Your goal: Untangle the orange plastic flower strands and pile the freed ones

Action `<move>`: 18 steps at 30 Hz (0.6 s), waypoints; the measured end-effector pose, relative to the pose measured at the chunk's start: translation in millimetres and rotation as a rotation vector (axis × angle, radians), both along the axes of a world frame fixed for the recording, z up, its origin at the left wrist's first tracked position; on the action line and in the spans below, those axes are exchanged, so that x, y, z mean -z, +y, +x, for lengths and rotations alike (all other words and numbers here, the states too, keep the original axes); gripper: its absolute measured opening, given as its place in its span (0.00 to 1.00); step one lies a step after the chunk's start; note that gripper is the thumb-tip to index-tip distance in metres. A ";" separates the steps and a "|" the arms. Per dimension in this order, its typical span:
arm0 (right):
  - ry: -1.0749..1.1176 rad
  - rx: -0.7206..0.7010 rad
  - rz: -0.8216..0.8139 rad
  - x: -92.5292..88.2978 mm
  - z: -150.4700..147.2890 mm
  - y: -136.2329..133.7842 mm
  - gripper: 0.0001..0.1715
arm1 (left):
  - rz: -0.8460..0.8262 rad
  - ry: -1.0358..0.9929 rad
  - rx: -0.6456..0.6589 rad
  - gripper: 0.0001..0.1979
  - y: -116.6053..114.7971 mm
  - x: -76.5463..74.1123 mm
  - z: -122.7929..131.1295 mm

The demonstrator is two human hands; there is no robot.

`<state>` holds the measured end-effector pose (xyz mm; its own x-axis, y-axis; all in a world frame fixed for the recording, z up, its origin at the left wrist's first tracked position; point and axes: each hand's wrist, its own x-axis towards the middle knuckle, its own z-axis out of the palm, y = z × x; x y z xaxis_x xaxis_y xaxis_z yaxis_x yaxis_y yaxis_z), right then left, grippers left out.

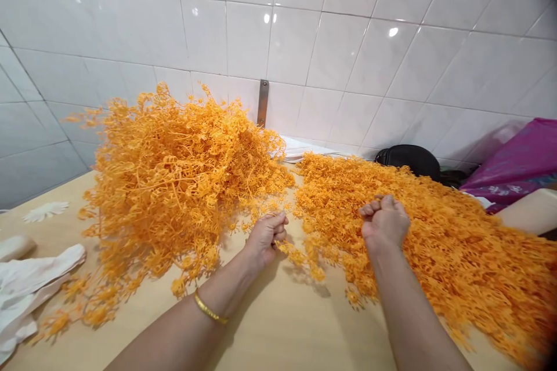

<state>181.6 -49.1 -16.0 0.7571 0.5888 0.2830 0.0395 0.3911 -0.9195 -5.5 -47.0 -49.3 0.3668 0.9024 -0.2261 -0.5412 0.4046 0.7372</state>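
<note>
Orange plastic sprigs (pixel 174 185) on pale tabletop (pixel 278 313)

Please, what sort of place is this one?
Probably a small artificial-flower workshop: heaps of orange plastic sprigs on a table, a white flower head, and tiled walls.

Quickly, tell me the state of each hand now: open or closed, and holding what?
Left hand: closed, holding orange artificial sprigs.
Right hand: closed above the pile; what it holds cannot be told.
</note>
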 end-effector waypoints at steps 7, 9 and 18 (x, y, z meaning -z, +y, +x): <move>-0.848 0.258 -0.201 -0.9 -10.4 -5.2 0.17 | -0.086 -0.073 0.009 0.09 1.2 -4.5 -6.6; -0.896 0.177 -0.163 -3.2 -21.2 -8.1 0.16 | -0.089 -0.079 0.017 0.08 0.7 -6.4 -7.5; -0.303 -1.068 -0.420 8.7 -56.3 -19.3 0.17 | -0.054 -0.197 0.023 0.08 11.6 -2.8 -12.9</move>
